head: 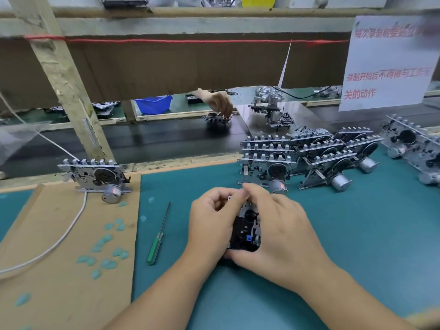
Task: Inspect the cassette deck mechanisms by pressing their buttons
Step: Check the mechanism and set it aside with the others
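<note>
I hold one cassette deck mechanism [246, 228] between both hands over the green mat, its dark underside with a small blue part facing me. My left hand [209, 225] grips its left side, fingers curled over the top edge. My right hand [281, 225] wraps its right side, thumb under the bottom edge and fingertips on the buttons at the top, which are mostly hidden. A stack of several more mechanisms [304, 156] lies just behind my hands. One single mechanism [95, 177] stands on the cardboard sheet at left.
A green-handled screwdriver [157, 236] lies left of my hands. Cardboard sheet [59, 258] holds teal plastic scraps and a white cable [59, 239]. Beyond the mat runs a black conveyor belt [154, 139], where another person's hand [220, 103] touches a mechanism. A paper notice [385, 65] hangs at right.
</note>
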Motion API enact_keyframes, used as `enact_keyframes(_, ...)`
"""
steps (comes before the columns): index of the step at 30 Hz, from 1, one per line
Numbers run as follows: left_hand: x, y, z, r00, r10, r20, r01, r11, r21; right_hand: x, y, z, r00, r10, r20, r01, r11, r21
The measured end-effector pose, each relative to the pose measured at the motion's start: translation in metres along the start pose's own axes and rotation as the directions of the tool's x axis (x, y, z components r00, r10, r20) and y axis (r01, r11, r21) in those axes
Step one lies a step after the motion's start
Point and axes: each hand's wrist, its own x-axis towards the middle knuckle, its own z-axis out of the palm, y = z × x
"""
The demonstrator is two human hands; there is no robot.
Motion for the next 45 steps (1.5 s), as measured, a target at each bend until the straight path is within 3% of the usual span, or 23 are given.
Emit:
enact_keyframes(4, -0.004, 0.0, 0.004, 0.995, -0.083, 0.061, 0.086, 0.995, -0.045, 0.003, 0.003, -0.002, 0.999, 0.018, 0.037, -0.02, 0.998, 0.065)
enact_keyframes(8, 0.0, -0.001, 0.001, 0.995, -0.096, -0.028, 0.094, 0.993, -0.071, -0.003, 0.023, -0.008, 0.99, -0.043, 0.136, 0.041, 0.999, 0.022)
enact_keyframes(12, 0.007, 0.001, -0.007, 0.991, -0.129, 0.029, 0.132, 0.984, -0.119, -0.005, 0.047, -0.007, 0.965, 0.028, 0.262, -0.073, 0.984, 0.164)
enact_keyframes(15, 0.001, 0.004, -0.008, 0.974, 0.053, 0.221, -0.058, 0.998, 0.016, -0.003, 0.052, 0.0, 0.963, 0.071, 0.259, -0.136, 0.96, 0.243)
enact_keyframes(18, -0.004, 0.003, -0.005, 0.927, 0.109, 0.359, -0.204, 0.95, 0.237, -0.004, 0.053, 0.003, 0.966, 0.093, 0.24, -0.159, 0.949, 0.271)
enact_keyframes(20, -0.005, 0.003, -0.006, 0.941, 0.097, 0.326, -0.2, 0.932, 0.301, -0.004, 0.053, 0.004, 0.966, 0.094, 0.242, -0.161, 0.949, 0.272)
enact_keyframes(23, -0.004, 0.004, -0.005, 0.952, 0.087, 0.294, -0.168, 0.949, 0.265, -0.003, 0.053, 0.004, 0.964, 0.108, 0.245, -0.174, 0.948, 0.266)
enact_keyframes(30, -0.005, 0.006, -0.003, 0.944, 0.129, 0.303, -0.195, 0.961, 0.197, -0.001, 0.052, 0.003, 0.955, 0.113, 0.276, -0.186, 0.949, 0.256)
enact_keyframes(45, -0.007, 0.003, -0.002, 0.93, 0.188, 0.316, -0.263, 0.941, 0.213, -0.003, 0.046, -0.001, 0.959, 0.115, 0.259, -0.184, 0.948, 0.26)
